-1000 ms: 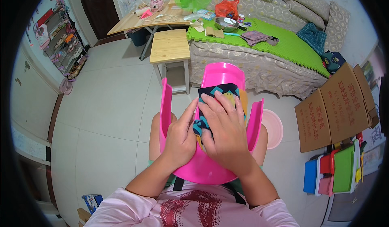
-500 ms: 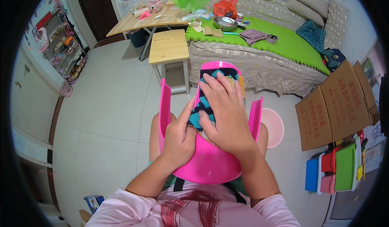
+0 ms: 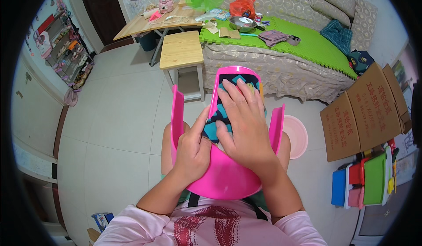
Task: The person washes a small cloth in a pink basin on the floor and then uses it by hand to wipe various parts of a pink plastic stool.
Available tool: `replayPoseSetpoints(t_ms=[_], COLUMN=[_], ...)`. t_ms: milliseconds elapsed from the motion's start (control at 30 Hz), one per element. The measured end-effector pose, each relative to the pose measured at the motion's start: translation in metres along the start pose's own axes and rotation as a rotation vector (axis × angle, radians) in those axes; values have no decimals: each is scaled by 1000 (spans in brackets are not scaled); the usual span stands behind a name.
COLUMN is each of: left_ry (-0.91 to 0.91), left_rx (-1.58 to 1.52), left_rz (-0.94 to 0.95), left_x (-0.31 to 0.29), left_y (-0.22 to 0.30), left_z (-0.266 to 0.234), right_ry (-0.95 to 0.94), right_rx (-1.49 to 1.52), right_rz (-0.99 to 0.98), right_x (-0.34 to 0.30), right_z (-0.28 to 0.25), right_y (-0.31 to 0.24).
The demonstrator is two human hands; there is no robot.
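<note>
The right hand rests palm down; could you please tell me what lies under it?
Under the right hand lies a navy and teal cloth on a pink plastic shell. The cloth that the hand covers cannot be seen.

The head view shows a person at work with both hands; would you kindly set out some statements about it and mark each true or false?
1. The right hand lies on the patterned cloth. True.
2. The left hand is well clear of the pink plastic piece. False: it touches it.
3. A pink basin is on the floor. True.
4. The metal bowl sits on the wooden stool. False: it sits on the green mat.
5. The cardboard box is right of the basin. True.
</note>
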State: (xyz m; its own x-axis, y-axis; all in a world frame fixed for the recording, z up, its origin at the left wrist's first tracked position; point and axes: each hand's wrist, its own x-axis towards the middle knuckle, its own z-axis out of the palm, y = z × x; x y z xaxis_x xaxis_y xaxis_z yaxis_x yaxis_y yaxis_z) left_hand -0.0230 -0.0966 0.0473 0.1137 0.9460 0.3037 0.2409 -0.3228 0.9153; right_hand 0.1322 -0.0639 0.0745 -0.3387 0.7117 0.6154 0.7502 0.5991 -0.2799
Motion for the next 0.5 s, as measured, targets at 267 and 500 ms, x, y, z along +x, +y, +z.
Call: replayPoseSetpoints(t_ms=[267,500], left_ry=[-24,-59], left_rx=[-19,-66], left_rz=[24,-102], left_x=[2,2], left_y=[-4,2], left_z=[1,0], right_ry=[-11,-24], right_rx=[5,14], right_rz=[-7,11], right_x=[-15,-24], right_z=[-8,-11], right_y=[-15,-20])
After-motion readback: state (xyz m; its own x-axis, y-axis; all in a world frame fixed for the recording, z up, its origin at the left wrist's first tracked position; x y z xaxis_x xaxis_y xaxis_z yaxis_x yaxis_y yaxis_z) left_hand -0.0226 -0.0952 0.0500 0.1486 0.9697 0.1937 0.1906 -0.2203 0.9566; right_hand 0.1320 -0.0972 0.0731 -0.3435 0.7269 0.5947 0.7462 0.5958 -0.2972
